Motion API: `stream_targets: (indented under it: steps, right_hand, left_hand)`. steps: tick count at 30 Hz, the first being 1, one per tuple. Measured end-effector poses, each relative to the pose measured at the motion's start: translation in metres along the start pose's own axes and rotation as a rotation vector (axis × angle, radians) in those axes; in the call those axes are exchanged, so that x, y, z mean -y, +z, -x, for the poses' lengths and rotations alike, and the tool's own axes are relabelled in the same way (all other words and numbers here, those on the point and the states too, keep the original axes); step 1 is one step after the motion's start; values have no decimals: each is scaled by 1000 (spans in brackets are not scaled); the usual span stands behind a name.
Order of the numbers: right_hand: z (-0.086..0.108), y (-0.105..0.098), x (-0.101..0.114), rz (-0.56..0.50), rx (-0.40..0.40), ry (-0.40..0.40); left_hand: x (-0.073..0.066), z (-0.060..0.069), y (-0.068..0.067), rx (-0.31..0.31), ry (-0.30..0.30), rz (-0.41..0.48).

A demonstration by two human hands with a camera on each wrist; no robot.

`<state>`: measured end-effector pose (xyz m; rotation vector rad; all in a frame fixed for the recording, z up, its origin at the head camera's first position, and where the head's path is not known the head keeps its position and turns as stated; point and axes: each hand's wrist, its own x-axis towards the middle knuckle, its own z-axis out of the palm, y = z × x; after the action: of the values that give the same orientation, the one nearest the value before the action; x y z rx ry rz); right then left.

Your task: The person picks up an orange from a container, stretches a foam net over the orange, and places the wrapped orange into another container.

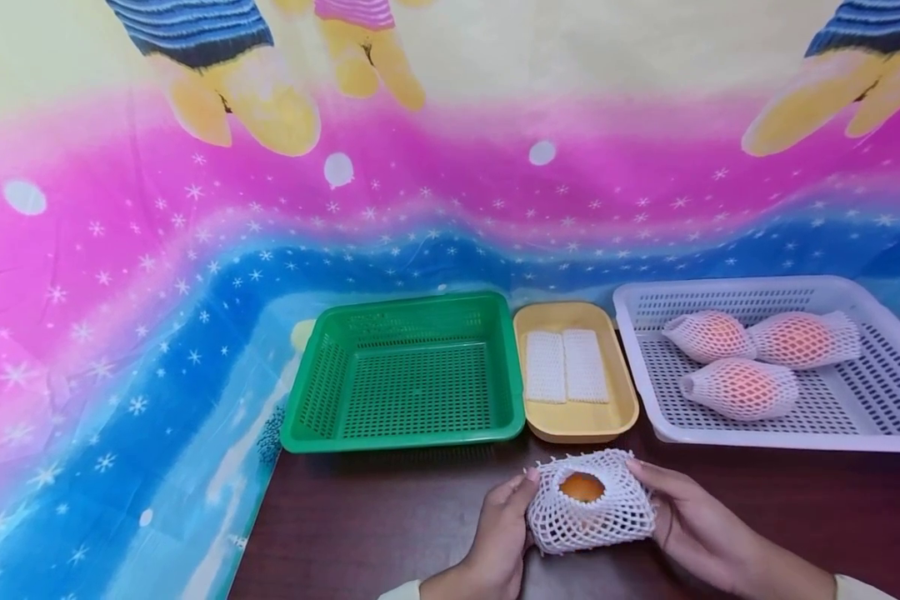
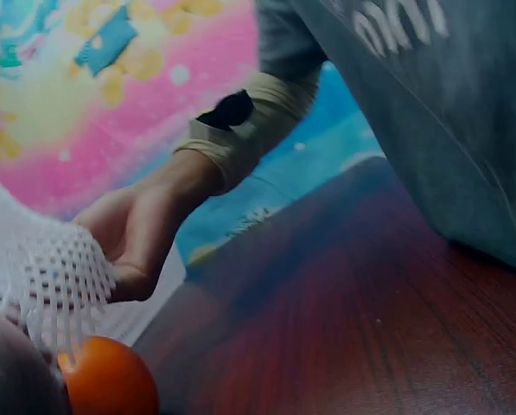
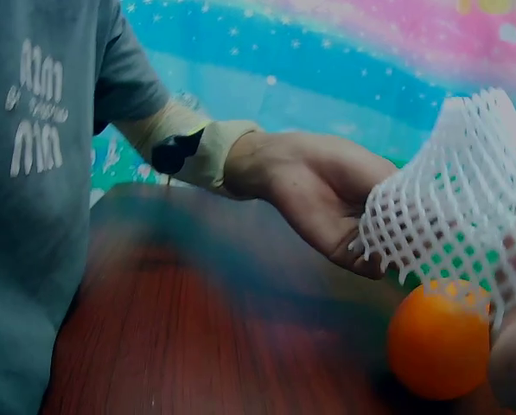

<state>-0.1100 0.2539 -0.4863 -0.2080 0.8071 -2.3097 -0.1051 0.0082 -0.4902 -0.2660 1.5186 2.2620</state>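
Observation:
Between both hands a white foam net sleeve [image 1: 592, 529] is stretched wide. An orange [image 1: 582, 487] shows through its round opening in the head view. The left hand [image 1: 498, 529] grips the sleeve's left side, thumb on top. On the opposite side, the right hand [image 1: 708, 525] pinches its edge. From the right wrist, the orange [image 3: 439, 341] appears under the sleeve [image 3: 456, 207], whose lower rim overlaps the fruit's top. The left wrist view also has the orange [image 2: 111, 380] below the netting, with the right hand [image 2: 145, 225] across from it.
Behind the hands stand a green basket [image 1: 401, 443], a yellow tray [image 1: 577, 425] with two flat net sleeves [image 1: 546, 367], and a white basket [image 1: 862, 417]. Three net-wrapped fruits [image 1: 742, 387] lie in the white basket. A patterned cloth [image 1: 450, 183] hangs behind the dark table [image 1: 360, 525].

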Motion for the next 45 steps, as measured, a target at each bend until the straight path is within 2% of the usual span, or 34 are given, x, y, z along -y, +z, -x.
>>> stream_targets:
  steps: [5, 8, 13, 20, 23, 27, 29, 32, 35, 37, 41, 45]
  right_hand:
    - [-2, -5, -7, 253, -323, 53]
    - [-6, -8, -9, 351, -466, 75]
    - [-12, -14, -16, 462, -638, 102]
    - [-24, -14, -36, 582, -836, 149]
    - [-28, -12, -40, 724, -883, 150]
    - [-31, -10, -43, 933, -908, 160]
    - [-33, -8, -44, 980, -912, 157]
    - [-35, -5, -46, 926, -905, 135]
    - [-36, -2, -49, 794, -881, 109]
    - [-36, 0, -51, 715, -876, 92]
    - [-37, 6, -52, 631, -885, 52]
    - [-41, 11, -49, 626, -885, 11]
  left_hand:
    - [13, -10, 3, -167, 65, -160]
    - [19, -16, 5, -234, 102, -221]
    - [26, -22, 8, -278, 157, -301]
    - [33, -27, 8, -303, 160, -393]
    - [35, -28, 7, -303, 175, -457]
    - [34, -27, 6, -292, 217, -589]
    - [32, -27, 7, -284, 222, -635]
    - [29, -26, 9, -259, 188, -640]
    - [25, -24, 12, -236, 135, -612]
    - [24, -24, 13, -229, 127, -592]
    - [24, -25, 15, -234, 156, -518]
    - [24, -27, 17, -266, 218, -426]
